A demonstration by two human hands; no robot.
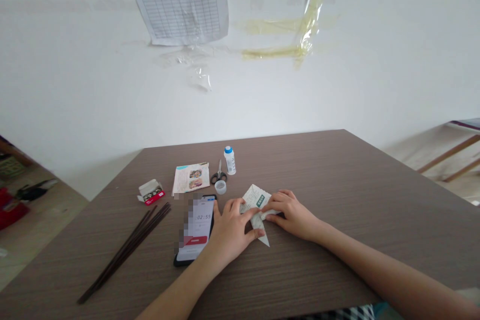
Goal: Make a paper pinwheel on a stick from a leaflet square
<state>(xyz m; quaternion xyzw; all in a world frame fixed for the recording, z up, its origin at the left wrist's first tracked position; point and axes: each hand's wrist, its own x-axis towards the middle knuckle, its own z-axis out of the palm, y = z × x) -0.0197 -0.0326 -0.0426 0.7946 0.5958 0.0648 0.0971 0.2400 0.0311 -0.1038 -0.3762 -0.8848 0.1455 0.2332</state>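
We had a pale printed paper (pixel 257 196), green-labelled and folded to a point, on the table (pixel 337 170). Our left hand (pixel 232 226) pressed it, fingers loosely spread; our right hand (pixel 292 214) pinched it, fingers drawn together. A phone (pixel 197 230) crowded our left; scissors (pixel 219 176) lay beyond.

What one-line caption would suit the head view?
Left hand and right hand on a folded printed paper, with a phone, scissors and blue-capped bottle nearby on the brown table.
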